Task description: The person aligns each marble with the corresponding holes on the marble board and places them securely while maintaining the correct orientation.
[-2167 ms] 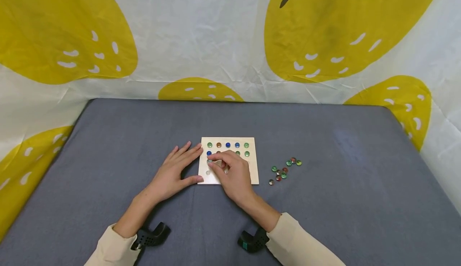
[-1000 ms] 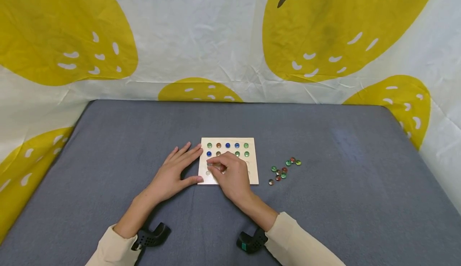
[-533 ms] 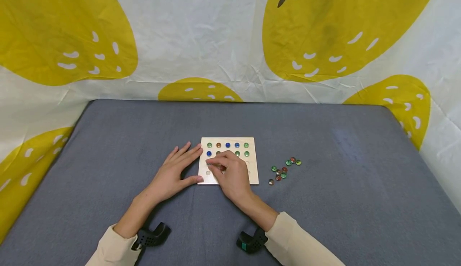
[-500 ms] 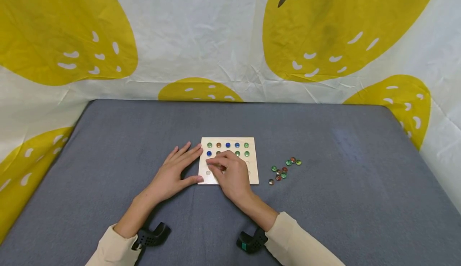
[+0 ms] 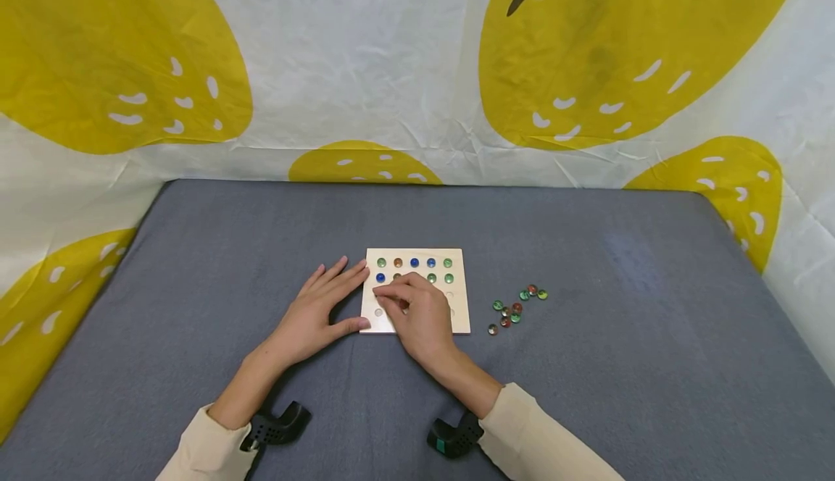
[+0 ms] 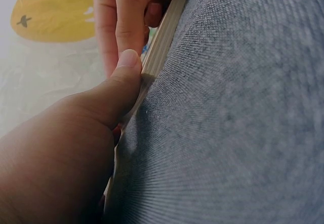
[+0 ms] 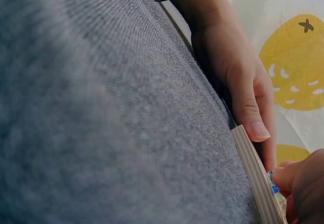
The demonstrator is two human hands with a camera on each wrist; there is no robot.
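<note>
Grey worktop (image 5: 587,365): left hand (image 5: 312,316) lies flat, bracing the stiff wooden board (image 5: 460,318); right hand (image 5: 420,314) pinches a small, likely slippery glass bead (image 7: 273,182) at frame centre.

1 wooden board (image 5: 460,316) w/ marbles in its holes: approx 8 visible, 4 green (image 5: 447,263), 2 blue (image 5: 414,262), 2 brown (image 5: 398,262); some hidden under hand. Loose marbles (image 5: 515,308) on cloth: approx 10, green + red. 2 hands, left (image 5: 312,316) & right (image 5: 420,316)
</note>
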